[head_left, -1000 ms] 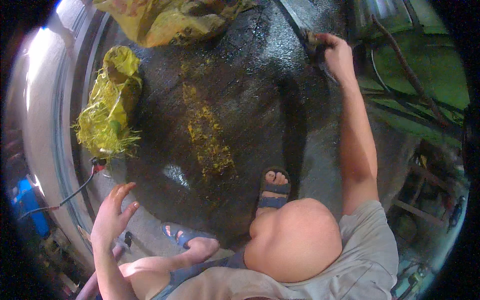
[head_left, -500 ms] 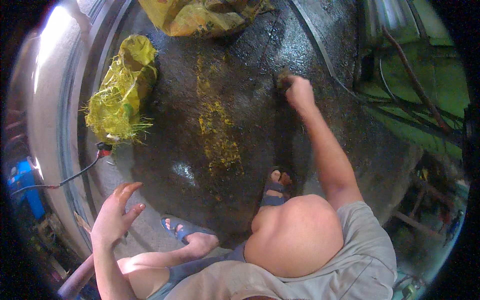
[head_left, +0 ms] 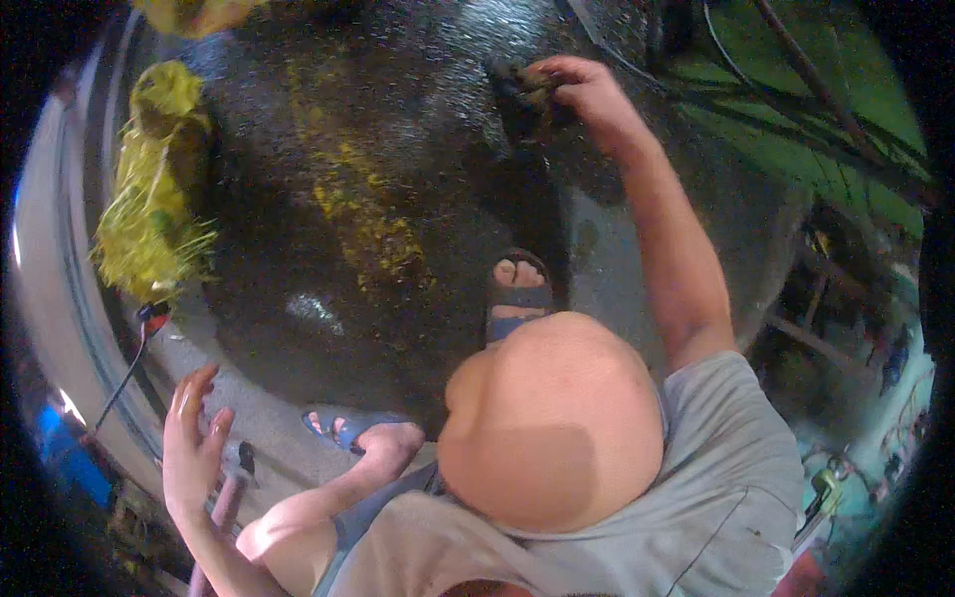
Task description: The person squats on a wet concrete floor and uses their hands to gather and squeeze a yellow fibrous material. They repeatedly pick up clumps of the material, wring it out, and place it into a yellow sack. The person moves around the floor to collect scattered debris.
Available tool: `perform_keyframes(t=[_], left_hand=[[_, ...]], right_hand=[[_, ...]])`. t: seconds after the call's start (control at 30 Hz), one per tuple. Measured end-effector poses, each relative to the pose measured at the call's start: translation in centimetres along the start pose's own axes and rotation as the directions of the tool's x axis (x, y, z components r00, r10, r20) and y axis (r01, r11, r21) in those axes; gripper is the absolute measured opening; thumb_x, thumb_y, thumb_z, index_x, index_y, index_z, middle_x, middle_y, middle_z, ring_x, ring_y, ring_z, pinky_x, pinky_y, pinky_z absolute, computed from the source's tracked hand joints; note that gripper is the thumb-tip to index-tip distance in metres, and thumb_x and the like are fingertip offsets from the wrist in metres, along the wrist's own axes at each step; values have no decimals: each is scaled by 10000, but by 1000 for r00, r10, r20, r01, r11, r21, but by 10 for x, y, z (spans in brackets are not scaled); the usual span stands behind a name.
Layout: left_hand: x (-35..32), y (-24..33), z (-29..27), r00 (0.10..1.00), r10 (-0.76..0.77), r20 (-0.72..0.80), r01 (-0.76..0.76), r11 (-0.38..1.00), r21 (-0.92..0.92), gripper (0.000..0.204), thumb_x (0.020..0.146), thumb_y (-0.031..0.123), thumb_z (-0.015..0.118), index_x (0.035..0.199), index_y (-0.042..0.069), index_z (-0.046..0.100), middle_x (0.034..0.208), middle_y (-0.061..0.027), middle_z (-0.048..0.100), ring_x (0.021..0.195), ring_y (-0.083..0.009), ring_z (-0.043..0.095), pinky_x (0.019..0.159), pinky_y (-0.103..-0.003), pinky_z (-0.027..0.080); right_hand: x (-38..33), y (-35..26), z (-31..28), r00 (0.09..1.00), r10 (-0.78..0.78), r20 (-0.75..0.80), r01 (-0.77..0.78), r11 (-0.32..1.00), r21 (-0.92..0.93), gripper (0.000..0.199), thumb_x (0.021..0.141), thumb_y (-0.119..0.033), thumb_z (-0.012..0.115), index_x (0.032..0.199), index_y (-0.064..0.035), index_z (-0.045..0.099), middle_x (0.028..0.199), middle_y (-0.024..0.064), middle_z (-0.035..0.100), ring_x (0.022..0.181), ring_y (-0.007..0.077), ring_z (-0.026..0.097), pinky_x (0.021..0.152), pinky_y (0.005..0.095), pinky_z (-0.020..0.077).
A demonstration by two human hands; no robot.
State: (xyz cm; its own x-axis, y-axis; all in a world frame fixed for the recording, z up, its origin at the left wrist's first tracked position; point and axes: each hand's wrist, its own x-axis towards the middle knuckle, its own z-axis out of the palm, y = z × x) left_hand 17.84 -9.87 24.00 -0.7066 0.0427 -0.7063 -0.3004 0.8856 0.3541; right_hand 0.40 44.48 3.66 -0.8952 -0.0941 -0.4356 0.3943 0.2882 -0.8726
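Note:
My right hand (head_left: pixel 589 99) reaches far out over the wet, dark floor. Between its thumb and fingers is a ragged, brownish-green wad (head_left: pixel 537 88), pressed on or just above the floor; whether it is cloth or fibre I cannot tell. Off to the left, my left hand (head_left: pixel 194 443) is held in the air beside my knee, thumb and fingers apart, with nothing in it. The fingertips look wet or dirty.
A yellow sack (head_left: pixel 164 179) with frayed green-yellow strands lies at the left, beside a cable with a red-and-black end (head_left: pixel 151 318). Another yellow sack (head_left: pixel 199 12) shows at the top. Green machinery (head_left: pixel 846 129) with hoses stands right. My sandalled foot (head_left: pixel 519 284) is on the floor.
The view has shifted, so the sacks and floor sit further left and up. My right hand has moved a little rightward over the floor, its fingers straighter around the wad. My left hand stays open.

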Motion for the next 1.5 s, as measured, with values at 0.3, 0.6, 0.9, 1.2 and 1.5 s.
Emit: perform_keyframes(t=[0.3, 0.6, 0.9, 1.2, 1.5], left_hand=[[20, -21, 7, 994, -21, 107, 18, 999, 31, 585, 850, 27, 630, 1426, 75, 541, 1376, -150, 578, 1211, -312, 592, 1018, -415, 466], [31, 15, 21, 994, 63, 83, -64, 998, 4, 506, 889, 83, 667, 1387, 79, 571, 1371, -172, 585, 1239, -330, 583, 1051, -428, 465], [154, 126, 98, 701, 696, -156, -704, 710, 2, 371, 931, 205, 694, 1276, 82, 635, 1224, -188, 648, 1137, -392, 627, 958, -457, 525], [210, 233, 103, 495, 567, -658, -751, 660, 5, 277, 853, 152, 765, 1112, 72, 713, 994, -134, 671, 966, -330, 644, 857, -423, 515], [217, 228, 110, 450, 638, -625, -745, 654, 131, 582, 798, 307, 826, 1316, 126, 631, 1238, -169, 562, 1168, -373, 534, 1013, -478, 444]], right_hand=[[-129, 77, -87, 861, 248, -444, 21, 855, 518, 704, 761, 35, 535, 1450, -101, 482, 1167, 68, 673, 1029, 225, 644, 885, 358, 542], [-116, 112, -28, 938, 277, -207, 143, 234, 962, 327, 907, -116, 570, 1210, -50, 674, 1211, 117, 695, 1071, 327, 663, 953, 467, 543], [-35, 38, 54, 992, -125, 18, -14, 36, 999, 370, 903, -80, 526, 1250, -23, 643, 1231, 136, 695, 1094, 341, 672, 989, 486, 537], [-14, 14, 95, 980, -198, -16, 43, 130, 991, 444, 914, -97, 545, 1358, -118, 549, 1221, 100, 675, 1086, 281, 670, 965, 451, 548], [-21, 15, 115, 984, -151, 99, -103, -15, 995, 424, 916, -243, 553, 1311, -95, 600, 1234, 124, 683, 1091, 311, 669, 983, 476, 540]])
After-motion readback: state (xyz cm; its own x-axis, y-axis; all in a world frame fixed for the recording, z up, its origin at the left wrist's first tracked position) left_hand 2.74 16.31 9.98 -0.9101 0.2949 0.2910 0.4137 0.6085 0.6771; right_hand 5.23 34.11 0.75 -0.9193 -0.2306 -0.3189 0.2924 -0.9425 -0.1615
